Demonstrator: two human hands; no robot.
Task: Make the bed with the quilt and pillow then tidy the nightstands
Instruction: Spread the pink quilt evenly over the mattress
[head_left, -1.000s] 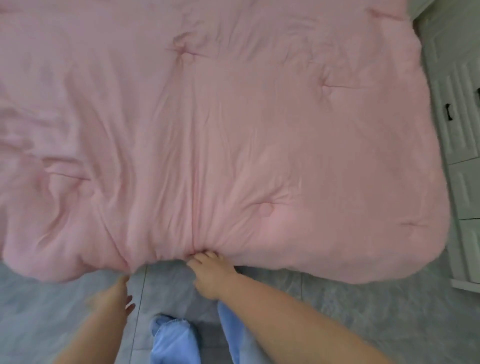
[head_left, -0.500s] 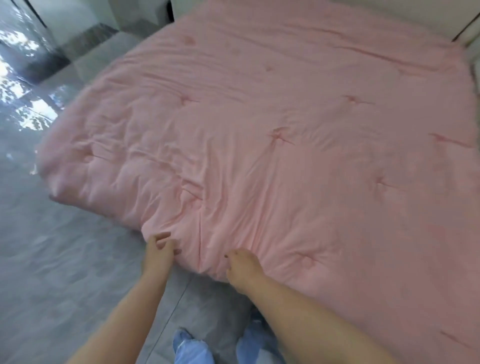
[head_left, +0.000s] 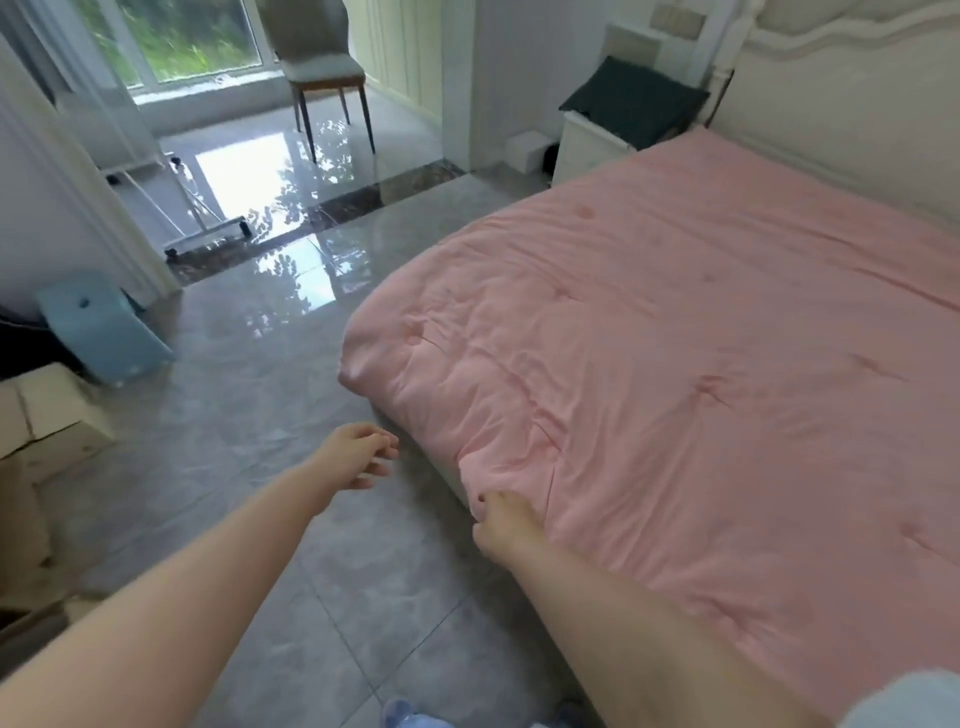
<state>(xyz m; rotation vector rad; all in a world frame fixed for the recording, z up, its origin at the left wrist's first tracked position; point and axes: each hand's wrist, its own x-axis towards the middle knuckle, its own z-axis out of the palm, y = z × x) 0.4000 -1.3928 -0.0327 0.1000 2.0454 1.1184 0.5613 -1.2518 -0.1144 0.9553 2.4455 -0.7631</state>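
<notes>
Pink quilt spread flat over bed, foot edge hanging toward floor. Right hand pinches quilt edge near foot corner. Left hand free over floor, fingers loosely curled, holding nothing. Step judged: final straightening of quilt. Next likely pillow, not visible; then nightstand beside headboard.

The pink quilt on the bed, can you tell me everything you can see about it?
The pink quilt is soft and puffy-looking, with little stitched dimples dotted over it and creases near its front edge. It lies spread flat over the bed, covering it up to the cream headboard, and its rounded corner hangs toward the grey floor. The right hand grips its near edge, bunching the cloth there. The left hand hovers over the floor, not touching it.
</notes>
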